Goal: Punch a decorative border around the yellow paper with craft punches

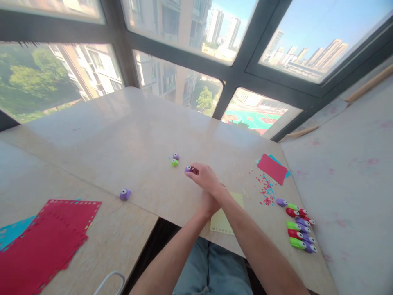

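My right hand (202, 177) reaches across my left wrist, its fingers wrapped round a small purple craft paper punch (188, 169) with a white round top. Beneath my right forearm, my left hand (210, 201) lies at the edge of a pale yellow sheet (221, 223); its fingers are mostly hidden. Holes run along the margins of that sheet. Just beyond the held punch, another purple punch (176, 156) and a green punch (175, 162) stand side by side on the table.
A lone purple punch (124, 194) stands left. Punched red sheets (46, 241) and a blue sheet (15, 231) lie further left. On the right are red and blue paper bits (267, 192), a red card (272, 169) and several coloured punches (296, 234). Windows border the table.
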A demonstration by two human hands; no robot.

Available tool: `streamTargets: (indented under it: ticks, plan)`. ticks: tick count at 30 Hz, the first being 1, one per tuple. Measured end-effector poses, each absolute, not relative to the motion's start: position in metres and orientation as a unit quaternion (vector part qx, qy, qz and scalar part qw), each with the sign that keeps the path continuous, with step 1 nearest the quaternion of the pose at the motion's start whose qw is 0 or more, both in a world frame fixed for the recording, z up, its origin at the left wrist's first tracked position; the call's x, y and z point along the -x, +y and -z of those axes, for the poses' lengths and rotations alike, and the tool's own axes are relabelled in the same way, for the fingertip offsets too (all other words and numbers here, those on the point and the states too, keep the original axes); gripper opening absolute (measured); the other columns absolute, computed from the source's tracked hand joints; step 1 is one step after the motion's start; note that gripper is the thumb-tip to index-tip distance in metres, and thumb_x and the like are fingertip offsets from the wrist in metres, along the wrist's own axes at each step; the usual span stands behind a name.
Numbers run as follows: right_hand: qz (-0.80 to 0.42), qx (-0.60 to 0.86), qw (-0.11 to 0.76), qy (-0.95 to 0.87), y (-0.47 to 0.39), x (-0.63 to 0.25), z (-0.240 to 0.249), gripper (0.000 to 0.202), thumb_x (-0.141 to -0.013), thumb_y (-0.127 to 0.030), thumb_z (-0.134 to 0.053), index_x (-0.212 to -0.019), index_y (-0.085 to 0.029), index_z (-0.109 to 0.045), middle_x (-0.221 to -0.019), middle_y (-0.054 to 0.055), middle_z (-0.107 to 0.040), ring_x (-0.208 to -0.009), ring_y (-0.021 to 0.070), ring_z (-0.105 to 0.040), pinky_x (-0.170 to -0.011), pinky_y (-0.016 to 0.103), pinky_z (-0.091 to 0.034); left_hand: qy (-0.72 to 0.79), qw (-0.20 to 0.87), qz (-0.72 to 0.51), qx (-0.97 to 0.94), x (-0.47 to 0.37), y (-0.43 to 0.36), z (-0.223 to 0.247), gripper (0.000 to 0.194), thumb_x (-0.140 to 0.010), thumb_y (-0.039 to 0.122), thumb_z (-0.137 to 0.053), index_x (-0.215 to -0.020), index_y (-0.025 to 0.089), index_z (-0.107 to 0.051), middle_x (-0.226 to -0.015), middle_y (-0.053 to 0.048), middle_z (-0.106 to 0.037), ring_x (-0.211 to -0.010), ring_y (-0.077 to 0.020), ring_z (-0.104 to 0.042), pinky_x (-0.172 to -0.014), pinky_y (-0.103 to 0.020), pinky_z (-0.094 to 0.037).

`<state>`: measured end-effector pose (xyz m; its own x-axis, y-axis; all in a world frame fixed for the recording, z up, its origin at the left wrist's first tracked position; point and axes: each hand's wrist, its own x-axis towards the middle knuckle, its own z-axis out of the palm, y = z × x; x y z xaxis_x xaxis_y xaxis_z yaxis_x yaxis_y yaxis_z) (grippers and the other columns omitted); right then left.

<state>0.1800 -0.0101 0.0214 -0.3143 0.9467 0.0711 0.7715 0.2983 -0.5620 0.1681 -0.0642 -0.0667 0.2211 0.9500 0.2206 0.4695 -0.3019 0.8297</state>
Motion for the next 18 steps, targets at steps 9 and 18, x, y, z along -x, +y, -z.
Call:
streamTargets:
  ticks: [9, 18]
  plan:
    - [-0.226, 0.532, 0.099, -0.810, 0.008, -0.134, 0.002, 0.013, -0.084, -0.029, -0.063, -0.088, -0.019, -0.070, -0.080, 0.005, -0.072, -0.073, 0.0193, -0.063, -0.061, 0.025, -0.037, 0.532, 0.362, -0.292, -0.708, -0.179, -0.059, 0.075, 0.024, -0.087, 0.030, -0.051, -0.100, 0.020, -0.070, -0.089, -0.010, -0.068, -0.083, -0.0240, -0.062, -0.081, -0.040, -0.045]
    - [-0.297, 0.543, 0.229, -0.751, 0.012, -0.122, 0.027, 0.030, -0.080, -0.017, -0.061, -0.110, -0.017, -0.066, -0.089, 0.005, -0.074, -0.079, 0.0184, -0.067, -0.075, 0.028, -0.049, 0.551, 0.321, -0.258, -0.726, -0.178, -0.055, 0.060, 0.020, -0.083, 0.027, -0.057, -0.094, 0.021, -0.073, -0.086, -0.009, -0.072, -0.082, -0.0249, -0.065, -0.081, -0.039, -0.045]
